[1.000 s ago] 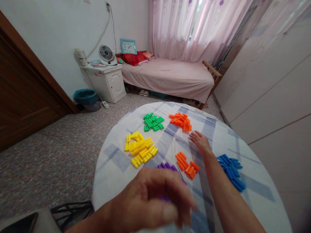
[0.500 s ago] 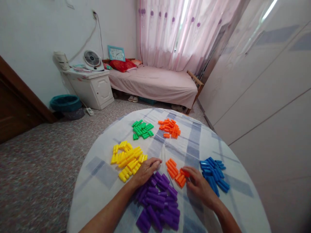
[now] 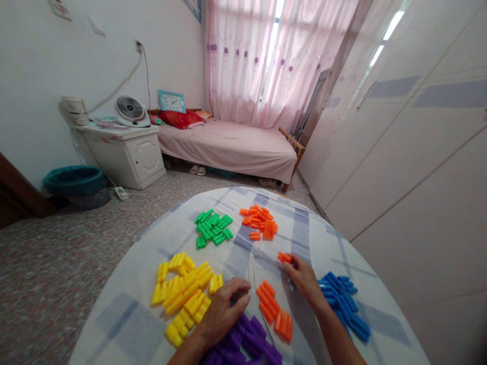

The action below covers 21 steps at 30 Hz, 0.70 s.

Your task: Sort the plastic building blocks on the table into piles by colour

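Note:
My right hand (image 3: 302, 276) pinches one orange piece (image 3: 284, 257) at its fingertips, held just above the cloth between the near orange pile (image 3: 273, 308) and the far orange pile (image 3: 258, 221). My left hand (image 3: 224, 310) rests with curled fingers on the upper edge of the purple pile (image 3: 243, 344), beside the yellow pile (image 3: 184, 294). What its fingers hold, if anything, is hidden. A blue pile (image 3: 342, 301) lies right of my right wrist. A green pile (image 3: 212, 228) sits at the far left of the round table (image 3: 125, 309).
The table wears a white cloth with blue-grey checks. Beyond it are a speckled floor, a pink bed (image 3: 228, 147), a white cabinet (image 3: 122, 152) carrying a fan, and a teal basin (image 3: 72, 180). White wardrobe doors (image 3: 399, 167) line the right side.
My right hand lifted one orange piece from the near orange pile and carried it away from me toward the far pile. My left hand stayed at the purple pile. The camera tilted up.

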Available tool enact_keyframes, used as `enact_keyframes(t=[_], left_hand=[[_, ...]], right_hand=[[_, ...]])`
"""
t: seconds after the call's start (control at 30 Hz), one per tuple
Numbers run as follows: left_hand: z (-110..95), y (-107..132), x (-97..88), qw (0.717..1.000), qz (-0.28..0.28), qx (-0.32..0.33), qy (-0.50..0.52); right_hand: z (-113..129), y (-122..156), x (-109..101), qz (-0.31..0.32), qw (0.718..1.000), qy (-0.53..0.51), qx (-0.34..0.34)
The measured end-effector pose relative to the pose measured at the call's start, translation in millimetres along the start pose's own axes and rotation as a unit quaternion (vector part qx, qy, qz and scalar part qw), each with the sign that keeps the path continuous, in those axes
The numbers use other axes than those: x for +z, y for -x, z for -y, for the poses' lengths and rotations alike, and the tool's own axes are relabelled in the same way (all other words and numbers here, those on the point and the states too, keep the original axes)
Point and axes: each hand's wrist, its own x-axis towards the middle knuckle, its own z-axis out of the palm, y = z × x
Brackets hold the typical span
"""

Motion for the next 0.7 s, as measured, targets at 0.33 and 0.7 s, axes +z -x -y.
enact_keyframes(t=[0.33, 0.7], left_hand=[[5, 0, -1.1, 0.998, -0.039, 0.002, -0.047], [8, -3, -2.1, 0.998, -0.048, 0.017, -0.046]], right_hand=[[5, 5, 5, -0.017, 1.000, -0.017, -0.006], [-2, 114, -15, 0.173, 0.978, 0.092, -0.068]])
